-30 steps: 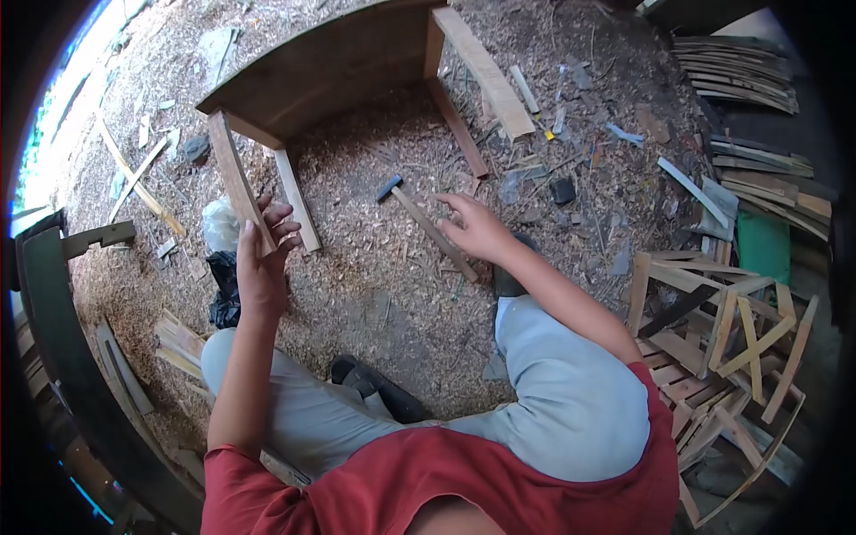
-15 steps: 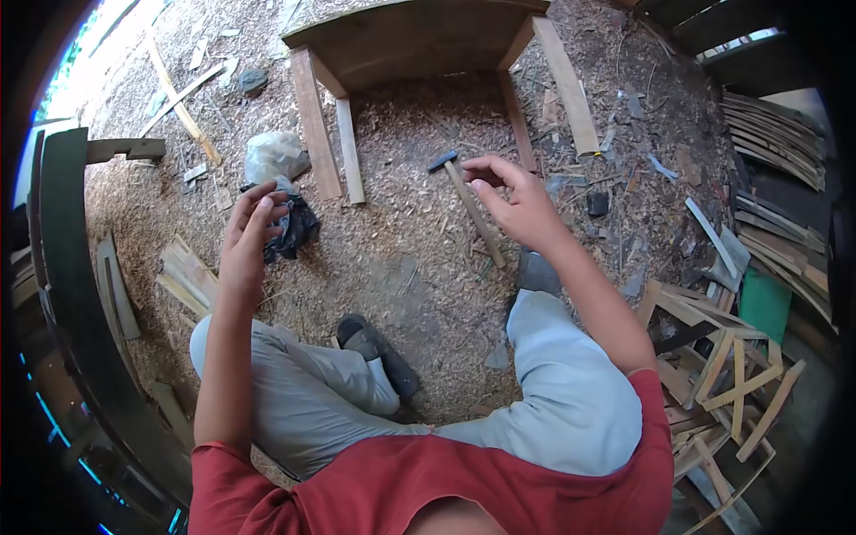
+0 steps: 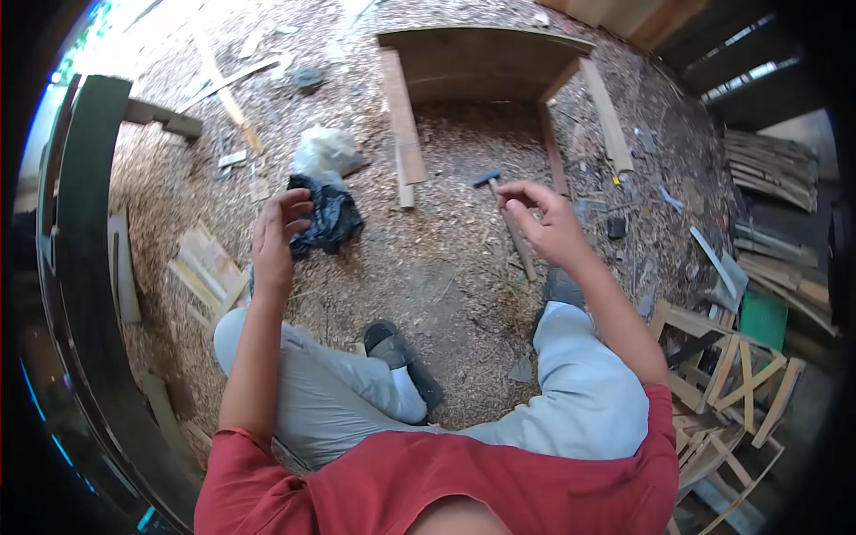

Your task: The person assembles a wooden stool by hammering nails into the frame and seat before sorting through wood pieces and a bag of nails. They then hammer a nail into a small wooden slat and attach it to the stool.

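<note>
My left hand point(image 3: 275, 241) is raised over the ground, fingers loosely bent and holding nothing. In the picture it is nearest to a crumpled black plastic bag point(image 3: 332, 219), which lies against a whitish plastic bag point(image 3: 326, 153). My right hand point(image 3: 555, 230) is also in the air, thumb apart from the curved fingers, with nothing in it. Just left of it in the view, a hammer point(image 3: 515, 234) with a wooden handle and dark head lies on the ground, partly behind my fingertips. Ahead stands a wooden piece point(image 3: 481, 67) with a broad panel and legs.
Wood chips cover the ground point(image 3: 446, 232). Short boards point(image 3: 207, 267) lie at left, beside a dark wooden post point(image 3: 89, 205). On the right are a heap of wooden offcuts point(image 3: 744, 383), a green object point(image 3: 762, 319) and stacked slats point(image 3: 771, 169). My sandalled foot point(image 3: 401, 361) rests in front.
The view has turned left, so the wooden piece, hammer and bags sit further right in the picture. Both hands stay raised and empty in much the same pose.
</note>
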{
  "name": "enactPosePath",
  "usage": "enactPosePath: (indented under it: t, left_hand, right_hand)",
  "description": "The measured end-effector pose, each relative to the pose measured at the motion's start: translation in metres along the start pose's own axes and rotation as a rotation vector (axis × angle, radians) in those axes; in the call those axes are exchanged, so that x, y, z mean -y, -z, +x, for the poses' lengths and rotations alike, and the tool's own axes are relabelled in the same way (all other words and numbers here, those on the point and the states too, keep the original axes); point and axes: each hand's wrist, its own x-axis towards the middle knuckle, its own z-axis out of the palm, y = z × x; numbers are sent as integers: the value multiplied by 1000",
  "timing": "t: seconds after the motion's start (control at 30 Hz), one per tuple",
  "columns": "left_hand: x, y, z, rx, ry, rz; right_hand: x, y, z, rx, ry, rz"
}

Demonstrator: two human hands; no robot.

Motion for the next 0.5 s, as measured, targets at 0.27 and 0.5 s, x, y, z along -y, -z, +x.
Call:
enactPosePath:
  t: [0.27,0.5]
  left_hand:
    - [-66,68,-71,-68,-133,-298]
    - [-82,201,-196,-250,-379,-263]
  right_hand:
    - [125,-32,4,280,209,-298]
    - [216,-143,-16,486,254,-351]
